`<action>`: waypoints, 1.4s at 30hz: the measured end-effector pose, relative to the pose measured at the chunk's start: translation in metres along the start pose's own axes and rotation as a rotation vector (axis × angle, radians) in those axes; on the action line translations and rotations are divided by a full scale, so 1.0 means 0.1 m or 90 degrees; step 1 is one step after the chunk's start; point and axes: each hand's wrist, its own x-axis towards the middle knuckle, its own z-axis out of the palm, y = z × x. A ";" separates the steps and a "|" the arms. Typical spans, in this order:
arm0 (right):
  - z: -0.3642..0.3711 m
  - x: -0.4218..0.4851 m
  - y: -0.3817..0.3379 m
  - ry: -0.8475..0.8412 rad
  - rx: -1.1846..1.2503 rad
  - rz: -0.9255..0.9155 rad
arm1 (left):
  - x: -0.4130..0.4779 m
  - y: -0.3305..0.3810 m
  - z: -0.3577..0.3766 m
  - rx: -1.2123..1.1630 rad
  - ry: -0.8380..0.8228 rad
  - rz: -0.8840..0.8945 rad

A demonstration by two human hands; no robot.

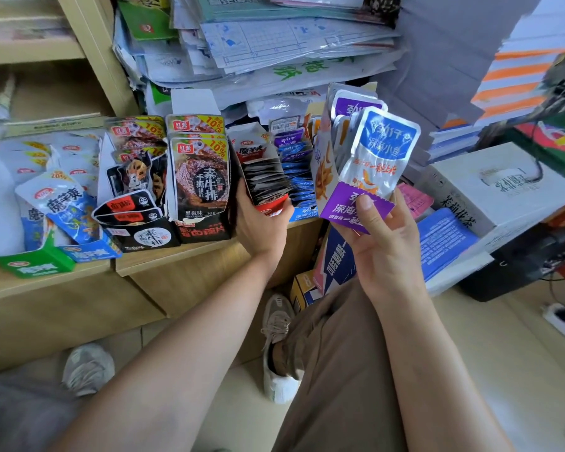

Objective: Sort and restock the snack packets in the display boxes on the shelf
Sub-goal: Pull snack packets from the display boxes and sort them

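- While the left grip (263, 223) curls its fingers and thumb round the lower end of the red-fronted display box (272, 208), that box tilts back at the front edge of the wooden shelf (183, 259).
- Dark packets (266, 181) stand on edge inside it, packed tight; whether its base rests on the shelf cannot be told.
- The right grip (382, 243) holds the purple display box (343, 210) in the air, off the shelf's right end, with the thumb pressed flat on the purple front and the fingers wrapped behind.
- Blue-and-silver fish packets (382, 151) stand upright in the purple box, rising well above its front.
- Between the two held boxes, a row of blue packets (299, 177) sits on the shelf.
- Just left of the red-fronted box stands a black box (203, 231) of brown steak packets (199, 171).
- A green box (33, 265) sits at the far left.
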 end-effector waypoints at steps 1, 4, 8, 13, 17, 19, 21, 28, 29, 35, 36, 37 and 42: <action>0.00 0.00 0.00 -0.002 -0.002 0.002 | 0.00 -0.02 -0.01 0.007 0.001 0.006; 0.01 0.00 0.01 -0.011 -0.005 0.004 | -0.06 -0.01 -0.07 0.011 0.012 0.015; 0.02 -0.01 0.01 -0.016 -0.009 0.001 | -0.30 -0.06 -0.24 -0.020 0.044 0.014; 0.02 0.01 0.02 -0.026 -0.010 -0.007 | -0.57 -0.21 -0.37 -0.065 0.022 0.019; 0.00 0.02 0.03 -0.055 -0.018 -0.016 | -0.55 -0.06 -0.29 -0.054 0.066 -0.022; -0.01 0.01 0.03 -0.059 -0.011 -0.014 | -0.51 -0.03 -0.33 -0.070 0.073 -0.004; 0.00 -0.01 0.02 -0.049 -0.004 -0.009 | -0.50 -0.07 -0.43 -0.096 0.062 0.013; 0.01 -0.12 -0.03 -0.048 -0.029 0.002 | -0.52 0.04 -1.27 -0.187 -0.013 0.019; 0.01 -0.14 -0.04 -0.049 -0.039 0.006 | -0.51 0.08 -1.40 -0.191 -0.021 0.034; 0.11 -0.34 0.03 -0.065 -0.058 0.054 | -0.24 0.32 -2.19 -0.245 -0.051 0.113; 0.14 -0.38 0.07 -0.071 -0.062 0.064 | -0.17 0.34 -2.31 -0.249 -0.045 0.118; 0.16 -0.43 0.12 -0.075 -0.060 0.075 | -0.11 0.35 -2.43 -0.252 -0.040 0.119; 0.28 -0.59 0.49 -0.105 -0.058 0.126 | 0.11 0.22 -2.82 -0.250 -0.028 0.130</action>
